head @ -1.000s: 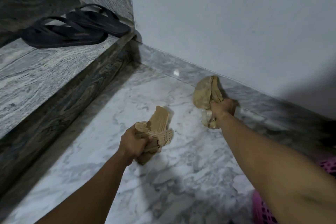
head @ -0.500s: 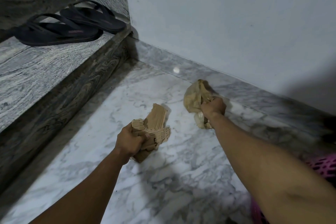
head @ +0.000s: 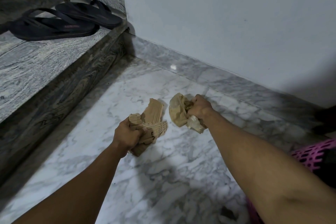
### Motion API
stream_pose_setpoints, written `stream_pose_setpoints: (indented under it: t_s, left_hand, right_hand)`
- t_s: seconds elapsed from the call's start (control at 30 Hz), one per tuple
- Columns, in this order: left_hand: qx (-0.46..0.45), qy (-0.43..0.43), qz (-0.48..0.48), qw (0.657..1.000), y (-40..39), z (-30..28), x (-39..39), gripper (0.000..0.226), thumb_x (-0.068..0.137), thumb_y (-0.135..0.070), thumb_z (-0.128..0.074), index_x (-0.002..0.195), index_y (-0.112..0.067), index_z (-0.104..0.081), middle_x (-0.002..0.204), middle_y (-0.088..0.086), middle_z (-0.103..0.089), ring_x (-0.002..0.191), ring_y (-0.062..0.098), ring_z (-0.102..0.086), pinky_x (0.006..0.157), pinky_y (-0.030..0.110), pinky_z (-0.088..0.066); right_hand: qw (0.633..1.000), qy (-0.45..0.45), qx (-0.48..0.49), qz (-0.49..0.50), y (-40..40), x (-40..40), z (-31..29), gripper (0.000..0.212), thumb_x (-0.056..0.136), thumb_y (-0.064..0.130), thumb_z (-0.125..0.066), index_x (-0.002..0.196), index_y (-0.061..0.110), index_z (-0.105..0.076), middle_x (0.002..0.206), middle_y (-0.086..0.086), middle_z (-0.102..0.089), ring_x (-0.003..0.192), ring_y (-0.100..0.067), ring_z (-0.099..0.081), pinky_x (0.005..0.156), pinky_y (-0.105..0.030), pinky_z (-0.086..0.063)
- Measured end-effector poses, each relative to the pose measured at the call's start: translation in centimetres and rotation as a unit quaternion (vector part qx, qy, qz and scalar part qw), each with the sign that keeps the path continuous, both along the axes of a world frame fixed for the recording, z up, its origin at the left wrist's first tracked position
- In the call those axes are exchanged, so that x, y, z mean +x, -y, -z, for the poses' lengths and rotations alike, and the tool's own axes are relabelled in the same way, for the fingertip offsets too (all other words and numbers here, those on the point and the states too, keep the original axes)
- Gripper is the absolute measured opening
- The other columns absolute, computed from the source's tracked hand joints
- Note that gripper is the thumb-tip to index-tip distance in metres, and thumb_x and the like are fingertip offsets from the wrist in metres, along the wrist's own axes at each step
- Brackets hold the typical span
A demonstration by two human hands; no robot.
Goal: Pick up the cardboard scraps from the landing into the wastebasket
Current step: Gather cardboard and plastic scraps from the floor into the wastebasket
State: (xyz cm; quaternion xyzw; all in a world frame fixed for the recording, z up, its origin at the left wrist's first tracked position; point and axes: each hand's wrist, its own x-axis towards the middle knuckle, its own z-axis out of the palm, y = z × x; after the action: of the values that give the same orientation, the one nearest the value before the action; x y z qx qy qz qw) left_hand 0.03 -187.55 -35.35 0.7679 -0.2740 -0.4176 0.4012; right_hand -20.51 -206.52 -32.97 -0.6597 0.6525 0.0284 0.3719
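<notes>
left grip: left hand (head: 127, 133) clenched around a wad of corrugated cardboard scraps (head: 151, 123), several pieces bunched, ends sticking out past the fist
right grip: right hand (head: 199, 108) fisted on a crumpled brown scrap bundle (head: 177, 112), pale bit hanging out below
scrap location: both loads held just above the marble landing (head: 163, 178), none seen lying loose on it
wastebasket (head: 312, 152): pink mesh, at right edge, near the right arm, mostly cut off
surroundings: step (head: 45, 67) to the left with black flip-flops (head: 63, 22) on it
risk: loose outer pieces could slip from either fist on the carry, since each hand holds a bunch by one end; the hanging pale bit likeliest to drop short of the basket
</notes>
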Motion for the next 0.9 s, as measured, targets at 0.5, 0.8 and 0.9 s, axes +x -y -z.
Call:
stream_pose_setpoints:
  t_s: [0.5,0.8,0.9]
  left_hand:
    - [-0.018,-0.141,-0.012,0.990,-4.3,-5.8,0.5,0.025,0.083,-0.002,-0.072,0.107,-0.002,-0.066,0.092,0.030,-0.070,0.057,0.033,-0.059,0.046,0.032,-0.043]
    - [-0.152,-0.120,0.058,0.979,-3.2,-20.6,-2.4,0.022,0.085,0.002,-0.068,0.107,0.001,-0.064,0.088,0.020,-0.070,0.063,0.030,-0.062,0.056,0.041,-0.045]
    - [-0.185,-0.137,0.093,0.969,-2.4,-24.9,-5.9,0.028,0.085,0.000,-0.070,0.113,0.003,-0.066,0.100,0.021,-0.072,0.077,0.033,-0.067,0.058,0.041,-0.049]
  right_hand:
    - [0.937,0.251,-0.026,0.243,-5.2,-2.2,-6.4,0.045,0.048,0.015,-0.086,0.092,0.014,-0.075,0.095,-0.007,-0.076,0.092,-0.027,-0.072,0.090,-0.042,-0.060]
    - [0.906,0.272,-0.199,0.255,-10.9,-7.2,-23.1,0.048,0.056,0.020,-0.088,0.102,0.023,-0.072,0.098,0.002,-0.075,0.095,-0.019,-0.070,0.089,-0.035,-0.059]
    - [0.892,0.254,-0.256,0.274,-13.6,-12.1,-28.5,0.049,0.055,0.021,-0.089,0.102,0.024,-0.073,0.098,0.004,-0.075,0.095,-0.017,-0.070,0.088,-0.033,-0.059]
